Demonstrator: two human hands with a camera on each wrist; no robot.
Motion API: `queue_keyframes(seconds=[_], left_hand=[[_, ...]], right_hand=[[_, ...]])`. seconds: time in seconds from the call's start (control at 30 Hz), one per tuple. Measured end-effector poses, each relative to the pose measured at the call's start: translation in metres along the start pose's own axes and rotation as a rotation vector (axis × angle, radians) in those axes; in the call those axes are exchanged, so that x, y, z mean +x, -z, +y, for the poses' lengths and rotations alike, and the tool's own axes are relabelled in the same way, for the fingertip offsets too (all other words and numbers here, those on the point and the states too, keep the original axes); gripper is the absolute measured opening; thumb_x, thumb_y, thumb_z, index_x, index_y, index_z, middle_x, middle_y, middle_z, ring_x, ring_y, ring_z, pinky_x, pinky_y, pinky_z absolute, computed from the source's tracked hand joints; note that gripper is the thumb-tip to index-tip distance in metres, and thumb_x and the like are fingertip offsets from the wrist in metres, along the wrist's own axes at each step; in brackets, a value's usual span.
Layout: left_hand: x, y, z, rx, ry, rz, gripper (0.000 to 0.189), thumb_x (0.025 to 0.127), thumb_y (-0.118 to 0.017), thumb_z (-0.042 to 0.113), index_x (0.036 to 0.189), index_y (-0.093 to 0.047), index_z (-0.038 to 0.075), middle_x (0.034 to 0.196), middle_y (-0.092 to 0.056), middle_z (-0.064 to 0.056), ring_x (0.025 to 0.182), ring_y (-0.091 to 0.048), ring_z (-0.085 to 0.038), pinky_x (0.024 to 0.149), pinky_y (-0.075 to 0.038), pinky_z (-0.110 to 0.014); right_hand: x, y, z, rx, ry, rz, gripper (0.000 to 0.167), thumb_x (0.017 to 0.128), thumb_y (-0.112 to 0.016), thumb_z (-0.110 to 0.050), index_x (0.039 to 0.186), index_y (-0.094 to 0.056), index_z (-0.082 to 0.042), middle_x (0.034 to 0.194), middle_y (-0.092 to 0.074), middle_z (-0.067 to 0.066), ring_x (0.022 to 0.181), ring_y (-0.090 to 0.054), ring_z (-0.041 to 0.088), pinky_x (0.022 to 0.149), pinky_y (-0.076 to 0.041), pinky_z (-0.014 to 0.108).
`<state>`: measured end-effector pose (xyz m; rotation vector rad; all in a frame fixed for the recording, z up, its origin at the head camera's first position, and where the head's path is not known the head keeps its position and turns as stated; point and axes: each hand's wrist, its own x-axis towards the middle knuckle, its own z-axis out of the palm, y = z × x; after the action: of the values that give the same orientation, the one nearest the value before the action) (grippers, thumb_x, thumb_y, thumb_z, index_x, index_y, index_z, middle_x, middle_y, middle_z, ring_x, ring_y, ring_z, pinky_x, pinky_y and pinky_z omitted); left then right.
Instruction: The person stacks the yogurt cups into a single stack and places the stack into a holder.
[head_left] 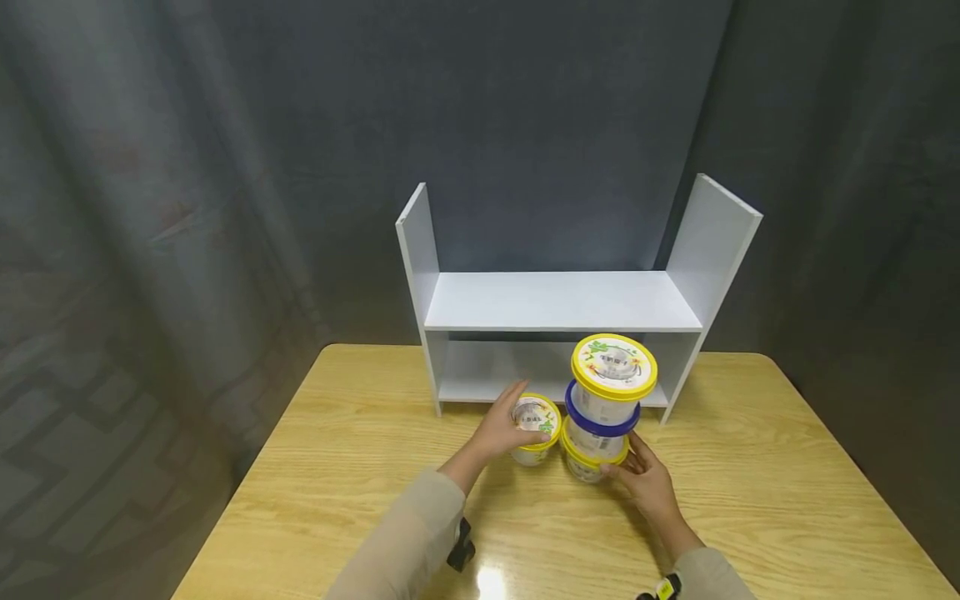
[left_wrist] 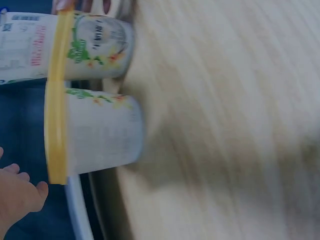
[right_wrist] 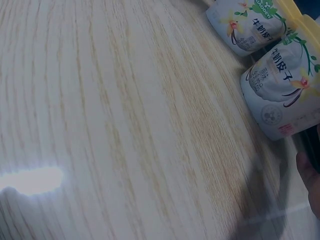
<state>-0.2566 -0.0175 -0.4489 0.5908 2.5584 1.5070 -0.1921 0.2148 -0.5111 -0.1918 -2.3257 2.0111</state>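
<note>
Three white tubs stand stacked on the table in the head view. The top tub (head_left: 615, 368) has a yellow lid, the middle tub (head_left: 597, 442) a blue lid, and the bottom tub (head_left: 582, 472) a yellow one. My right hand (head_left: 648, 483) holds the bottom tub at its right side, thumb in front and fingers behind, partly hidden. Left of the stack sits a single yellow-lidded tub (head_left: 534, 457), close against it. My left hand (head_left: 504, 429) is spread beside this tub; in the left wrist view a small gap shows between the fingers (left_wrist: 22, 192) and the lid.
A white two-tier shelf (head_left: 562, 302) stands behind the tubs, with upright side panels (head_left: 712, 242). The wooden table (head_left: 337, 500) extends to both sides. Dark grey curtains (head_left: 262, 167) hang behind the table and along its sides.
</note>
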Motion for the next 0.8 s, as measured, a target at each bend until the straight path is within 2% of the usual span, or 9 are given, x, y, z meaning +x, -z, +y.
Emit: queue_keyframes(seconds=[0.13,0.2,0.27,0.47,0.8], left_hand=[[-0.003,-0.004,-0.008,-0.013,0.021,0.022,0.089,0.063,-0.077,0.025,0.135,-0.027,0.009,0.14,-0.016,-0.015,0.125,-0.018,-0.034,0.097,-0.019,-0.052],[-0.004,-0.006,-0.012,-0.021,0.039,0.036,0.089,0.062,-0.077,0.025,0.135,-0.029,0.009,0.141,-0.015,-0.015,0.124,-0.019,-0.036,0.096,-0.02,-0.054],[-0.005,-0.008,-0.015,-0.035,0.057,0.045,0.089,0.06,-0.078,0.024,0.134,-0.03,0.009,0.141,-0.015,-0.015,0.123,-0.02,-0.038,0.094,-0.02,-0.057],[-0.006,-0.011,-0.021,-0.041,0.093,0.044,0.091,0.06,-0.078,0.025,0.135,-0.028,0.01,0.141,-0.012,-0.014,0.122,-0.019,-0.04,0.093,-0.022,-0.058],[-0.005,-0.015,-0.032,-0.029,0.13,0.045,0.09,0.06,-0.078,0.025,0.134,-0.029,0.012,0.141,-0.012,-0.012,0.122,-0.02,-0.039,0.093,-0.022,-0.057]], right_hand=[[0.0,0.0,0.002,0.002,-0.022,0.002,0.084,0.072,-0.069,-0.012,0.138,-0.017,-0.007,0.137,-0.025,0.014,0.118,-0.032,0.027,0.08,-0.038,0.011],[0.0,0.0,0.002,0.002,-0.017,0.0,0.083,0.073,-0.068,-0.012,0.138,-0.017,-0.006,0.137,-0.025,0.015,0.119,-0.032,0.029,0.085,-0.039,0.017],[0.0,0.0,0.003,0.003,-0.016,-0.001,0.083,0.073,-0.068,-0.012,0.138,-0.017,-0.006,0.137,-0.025,0.015,0.119,-0.032,0.029,0.085,-0.039,0.018],[0.0,0.0,0.004,0.008,-0.009,-0.004,0.084,0.072,-0.069,-0.013,0.138,-0.016,-0.005,0.139,-0.022,0.015,0.12,-0.031,0.028,0.077,-0.037,0.007],[-0.002,0.0,0.001,0.008,-0.009,-0.007,0.083,0.074,-0.068,-0.012,0.138,-0.016,-0.005,0.138,-0.024,0.015,0.119,-0.032,0.028,0.078,-0.038,0.009]])
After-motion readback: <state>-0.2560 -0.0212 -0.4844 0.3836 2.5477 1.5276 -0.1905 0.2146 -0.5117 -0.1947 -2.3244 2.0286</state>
